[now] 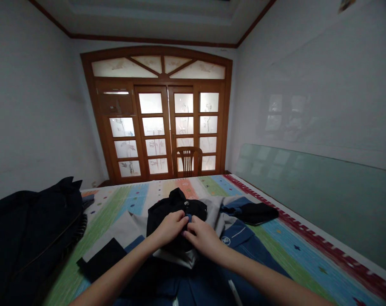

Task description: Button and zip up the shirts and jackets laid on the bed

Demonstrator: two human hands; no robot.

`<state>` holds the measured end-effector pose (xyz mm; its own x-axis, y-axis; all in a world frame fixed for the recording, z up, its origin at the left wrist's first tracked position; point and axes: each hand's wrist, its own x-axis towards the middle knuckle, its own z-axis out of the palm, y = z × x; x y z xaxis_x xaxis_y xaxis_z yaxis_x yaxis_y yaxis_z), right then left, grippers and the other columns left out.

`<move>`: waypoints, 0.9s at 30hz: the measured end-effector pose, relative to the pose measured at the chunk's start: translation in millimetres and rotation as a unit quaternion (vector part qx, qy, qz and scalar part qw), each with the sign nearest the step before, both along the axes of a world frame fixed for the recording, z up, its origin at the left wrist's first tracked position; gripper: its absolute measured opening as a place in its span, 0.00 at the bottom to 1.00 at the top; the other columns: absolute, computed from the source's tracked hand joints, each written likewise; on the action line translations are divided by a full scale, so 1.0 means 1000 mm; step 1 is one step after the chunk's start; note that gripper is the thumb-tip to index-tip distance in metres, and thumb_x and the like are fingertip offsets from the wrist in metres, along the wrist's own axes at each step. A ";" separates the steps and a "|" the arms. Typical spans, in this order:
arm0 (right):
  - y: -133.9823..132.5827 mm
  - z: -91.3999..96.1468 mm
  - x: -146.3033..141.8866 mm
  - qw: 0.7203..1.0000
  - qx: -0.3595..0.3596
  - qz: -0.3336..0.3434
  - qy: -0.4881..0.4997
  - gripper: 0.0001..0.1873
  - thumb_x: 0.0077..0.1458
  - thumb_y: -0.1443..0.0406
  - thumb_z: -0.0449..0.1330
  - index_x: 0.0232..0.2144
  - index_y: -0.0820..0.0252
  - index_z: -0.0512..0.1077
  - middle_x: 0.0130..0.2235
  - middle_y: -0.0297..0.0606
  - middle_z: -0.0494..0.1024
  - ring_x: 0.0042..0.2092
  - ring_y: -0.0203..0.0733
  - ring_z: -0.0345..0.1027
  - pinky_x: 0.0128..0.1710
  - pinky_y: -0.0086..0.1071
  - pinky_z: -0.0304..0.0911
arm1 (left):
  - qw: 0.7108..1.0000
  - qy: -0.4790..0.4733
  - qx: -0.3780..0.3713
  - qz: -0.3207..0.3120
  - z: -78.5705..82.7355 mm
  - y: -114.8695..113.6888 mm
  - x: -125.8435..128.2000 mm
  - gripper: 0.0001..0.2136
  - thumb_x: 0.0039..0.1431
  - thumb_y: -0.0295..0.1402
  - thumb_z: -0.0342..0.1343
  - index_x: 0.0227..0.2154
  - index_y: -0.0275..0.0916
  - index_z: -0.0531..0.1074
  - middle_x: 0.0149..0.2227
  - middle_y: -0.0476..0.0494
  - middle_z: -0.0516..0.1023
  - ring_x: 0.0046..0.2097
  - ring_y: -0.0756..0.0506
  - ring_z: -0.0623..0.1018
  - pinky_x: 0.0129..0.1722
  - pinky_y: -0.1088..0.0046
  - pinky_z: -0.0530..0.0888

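A jacket (250, 244) with a blue body, grey shoulders and black trim lies spread over the table. Its black collar or hood (177, 204) is bunched up in the middle. My left hand (170, 226) is closed, thumb and fingers pinching the front of the black part. Right beside it, my right hand (202, 233) pinches the same spot from the other side. A small bit of blue cloth (189, 217) shows between the fingertips; most of what they grip is hidden. One sleeve (258, 212) stretches out to the right, and a black cuff (103, 257) lies at the left.
A striped, colourful tablecloth (307, 250) covers the table. At the left edge a dark garment or bag (30, 229) is heaped up. Behind the table stand a wooden chair (187, 157) and glazed wooden doors (154, 136). A pale green panel (323, 182) runs along the right wall.
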<state>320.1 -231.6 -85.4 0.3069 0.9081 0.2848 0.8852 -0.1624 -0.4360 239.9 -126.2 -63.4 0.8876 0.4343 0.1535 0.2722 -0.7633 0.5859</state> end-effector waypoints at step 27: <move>0.000 -0.003 0.009 0.944 0.041 0.045 0.323 0.15 0.43 0.68 0.53 0.09 0.61 0.61 0.20 0.30 0.57 0.25 0.33 0.53 0.26 0.28 0.49 | 0.986 -0.117 -0.117 -0.021 -0.012 0.012 0.012 0.16 0.44 0.45 0.42 0.15 0.37 0.58 0.17 0.54 0.56 0.22 0.52 0.58 0.22 0.76 0.56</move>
<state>328.6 -231.7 -88.5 0.3638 0.9216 0.1353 0.4384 -0.0412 -0.8978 251.5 -114.3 -75.1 0.8576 0.4454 0.2572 0.0789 -0.6081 0.7899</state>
